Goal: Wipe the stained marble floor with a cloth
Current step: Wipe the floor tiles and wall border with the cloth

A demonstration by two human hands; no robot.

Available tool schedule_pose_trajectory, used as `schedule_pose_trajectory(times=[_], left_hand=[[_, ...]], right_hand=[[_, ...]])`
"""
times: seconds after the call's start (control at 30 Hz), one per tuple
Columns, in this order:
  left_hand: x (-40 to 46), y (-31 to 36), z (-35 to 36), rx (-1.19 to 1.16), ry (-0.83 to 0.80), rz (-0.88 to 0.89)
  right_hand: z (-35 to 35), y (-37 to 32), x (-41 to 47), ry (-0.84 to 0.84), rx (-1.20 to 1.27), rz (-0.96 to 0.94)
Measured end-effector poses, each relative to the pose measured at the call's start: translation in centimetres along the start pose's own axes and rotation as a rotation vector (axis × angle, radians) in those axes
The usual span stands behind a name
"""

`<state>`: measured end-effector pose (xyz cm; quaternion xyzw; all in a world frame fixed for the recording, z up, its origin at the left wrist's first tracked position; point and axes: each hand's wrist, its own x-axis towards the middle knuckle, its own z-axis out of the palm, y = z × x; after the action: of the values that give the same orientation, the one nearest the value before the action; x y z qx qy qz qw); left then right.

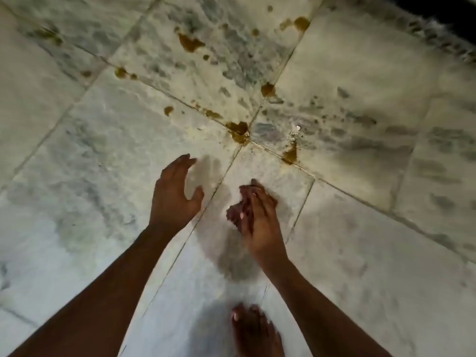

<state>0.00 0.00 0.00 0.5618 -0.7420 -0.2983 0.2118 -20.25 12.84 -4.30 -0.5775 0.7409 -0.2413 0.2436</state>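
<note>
The marble floor (108,155) is made of pale grey-veined tiles. Brown stains dot it: a cluster where several tiles meet (238,131), one beside a grout line (290,153), a larger blotch farther off (190,43). My right hand (260,222) is shut on a small crumpled dark reddish cloth (238,210), held above the floor, nearer to me than the stains. My left hand (175,191) hovers to the left of it, fingers spread, holding nothing. The picture is blurred by motion.
My bare foot (253,331) stands on the tile at the bottom centre. A dark area (456,11) lies beyond the floor's edge at the top right. More small brown spots (121,72) lie along the grout lines farther away.
</note>
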Motion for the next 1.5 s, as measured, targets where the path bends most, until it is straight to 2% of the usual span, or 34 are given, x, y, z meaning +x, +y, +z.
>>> schedule_pose_trajectory(times=[0.07, 0.23, 0.33, 0.4, 0.5, 0.57, 0.63, 0.73, 0.8, 0.87, 0.9, 0.97, 1.03, 1.07, 1.1, 1.17, 1.23, 1.27, 1.37, 1.43, 1.5], left_hand=[[0.7, -2.8, 1.3, 0.116, -0.012, 0.079], [2.2, -7.2, 3.3, 0.407, 0.008, 0.164], [2.3, -7.3, 3.6, 0.425, 0.063, 0.188], [1.9, -7.5, 3.8, 0.420, 0.068, 0.166], [1.9, -7.8, 3.5, 0.428, 0.029, 0.133], [1.9, -7.6, 3.5, 0.432, 0.000, 0.117], [2.1, -7.4, 3.2, 0.414, -0.021, 0.105], [2.1, -7.5, 3.4, 0.413, 0.006, 0.110], [2.0, -7.6, 3.6, 0.414, 0.027, 0.118], [2.0, -7.8, 3.8, 0.420, 0.030, 0.125], [1.9, -7.9, 3.8, 0.420, 0.028, 0.123], [1.8, -7.8, 3.8, 0.422, 0.026, 0.119], [1.9, -7.5, 3.5, 0.416, 0.033, 0.118], [2.1, -7.4, 3.4, 0.419, 0.042, 0.116], [2.2, -7.3, 3.4, 0.423, 0.039, 0.116], [2.1, -7.3, 3.6, 0.420, 0.029, 0.118], [2.1, -7.6, 3.7, 0.429, 0.021, 0.143], [2.1, -7.8, 3.7, 0.437, 0.011, 0.148], [2.0, -7.9, 3.6, 0.439, -0.002, 0.132], [2.0, -7.5, 3.5, 0.430, -0.015, 0.107], [2.1, -7.4, 3.3, 0.433, -0.023, 0.101]], right_hand=[[2.0, 0.8, -0.2, 0.056, -0.117, -0.013], [5.5, -1.0, 1.0, 0.161, -0.322, 0.188], [5.7, -1.2, 1.9, 0.218, -0.405, 0.196], [5.5, -1.1, 3.2, 0.196, -0.414, 0.165], [4.6, 0.1, 5.2, 0.143, -0.401, -0.013], [3.7, 1.4, 4.4, 0.065, -0.418, -0.112], [2.2, 2.9, 1.9, 0.039, -0.470, -0.109], [-0.7, 6.7, 1.4, 0.082, -0.505, 0.099], [-1.3, 8.3, 5.4, 0.205, -0.493, 0.343], [-0.8, 7.8, 11.0, 0.289, -0.454, 0.484], [-0.3, 6.7, 12.9, 0.274, -0.444, 0.469], [0.6, 4.9, 12.9, 0.198, -0.464, 0.307], [0.2, 4.1, 9.0, 0.160, -0.478, 0.118], [-0.5, 4.6, 6.7, 0.136, -0.470, 0.097], [-1.4, 5.6, 5.2, 0.133, -0.451, 0.144], [-2.9, 8.5, 6.0, 0.193, -0.463, 0.355], [-3.3, 9.8, 11.3, 0.286, -0.439, 0.573], [-3.2, 9.6, 14.6, 0.305, -0.409, 0.618], [-1.7, 6.5, 19.7, 0.184, -0.438, 0.473], [-0.9, 4.8, 17.1, 0.091, -0.478, 0.288], [-0.9, 4.7, 11.9, 0.060, -0.501, 0.191]])
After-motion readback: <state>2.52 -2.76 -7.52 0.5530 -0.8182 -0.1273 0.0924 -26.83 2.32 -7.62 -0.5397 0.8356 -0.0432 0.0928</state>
